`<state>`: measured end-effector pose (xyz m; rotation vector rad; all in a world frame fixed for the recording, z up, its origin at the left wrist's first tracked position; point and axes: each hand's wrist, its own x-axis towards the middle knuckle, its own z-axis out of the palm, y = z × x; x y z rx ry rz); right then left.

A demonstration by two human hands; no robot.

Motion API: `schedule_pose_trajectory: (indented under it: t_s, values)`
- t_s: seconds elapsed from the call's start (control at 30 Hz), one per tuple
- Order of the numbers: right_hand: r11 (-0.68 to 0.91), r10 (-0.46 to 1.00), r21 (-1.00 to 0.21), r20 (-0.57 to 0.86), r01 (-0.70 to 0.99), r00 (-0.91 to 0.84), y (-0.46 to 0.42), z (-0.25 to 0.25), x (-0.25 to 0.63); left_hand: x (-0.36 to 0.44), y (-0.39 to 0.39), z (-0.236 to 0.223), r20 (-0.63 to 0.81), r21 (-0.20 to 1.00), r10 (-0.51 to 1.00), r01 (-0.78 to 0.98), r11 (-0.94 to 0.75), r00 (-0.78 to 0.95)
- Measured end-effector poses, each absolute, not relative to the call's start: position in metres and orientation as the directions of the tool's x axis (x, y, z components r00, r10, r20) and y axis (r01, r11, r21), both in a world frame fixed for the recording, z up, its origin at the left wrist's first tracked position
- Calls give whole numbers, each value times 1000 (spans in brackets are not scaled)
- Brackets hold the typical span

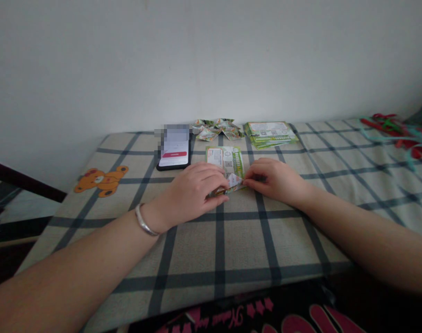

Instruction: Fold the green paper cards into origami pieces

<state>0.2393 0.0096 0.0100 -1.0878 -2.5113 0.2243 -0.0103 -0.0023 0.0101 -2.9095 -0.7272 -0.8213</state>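
A green-and-white printed paper sheet (235, 159) with a QR-like square lies on the checked cloth between my hands. Its near edge is turned up or folded. My left hand (198, 189), wearing a silver bangle (144, 221) at the wrist, curls over the sheet's near left part and grips that edge between thumb and fingers. At the near right corner, the pinched fingertips of my right hand (275, 180) hold the same edge. Part of the sheet is hidden beneath my left fingers.
A phone (174, 148) with a lit screen stands behind my left hand. Several folded paper pieces (219, 129) and a stack of similar sheets (271, 133) lie at the back by the wall. A bear cutout (101, 180) is left; red and green ribbons (391, 129) are right.
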Motion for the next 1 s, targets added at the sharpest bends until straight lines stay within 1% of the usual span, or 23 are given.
schedule_pose_trajectory:
  t_s: [0.1,0.2,0.23,0.3,0.43,0.53,0.7,0.77,0.83,0.93,1.0]
  values:
    - [683,730,-324,304,654,-612,7,9,236,-9,-3,6,510,94,496,527,-845,703]
    - [696,718,-346,343,629,-606,5,11,233,-7,-5,3,549,113,539,582,-805,639]
    - [700,714,-358,356,618,-603,4,11,233,-7,-5,3,563,138,554,591,-795,614]
    - [705,709,-390,376,592,-597,3,12,232,-6,-6,3,564,226,603,597,-770,564]
    - [690,721,-457,377,561,-581,4,13,232,-5,-7,3,500,411,718,597,-689,484]
    - [671,738,-497,377,551,-559,4,12,232,-5,-6,1,463,483,758,587,-650,459]
    - [603,793,-579,359,548,-492,4,11,234,-6,-3,-1,458,581,788,533,-615,411]
    - [613,785,-579,373,538,-494,5,10,235,-6,-2,-1,462,610,795,510,-606,392]
    - [647,760,-551,411,527,-504,6,9,235,-5,-1,-1,464,623,797,498,-604,387]
    - [686,728,-515,466,514,-504,6,7,234,-5,-2,0,466,619,786,485,-618,407]
    - [687,726,-526,478,501,-494,6,6,234,-5,-3,0,479,603,770,480,-637,421]
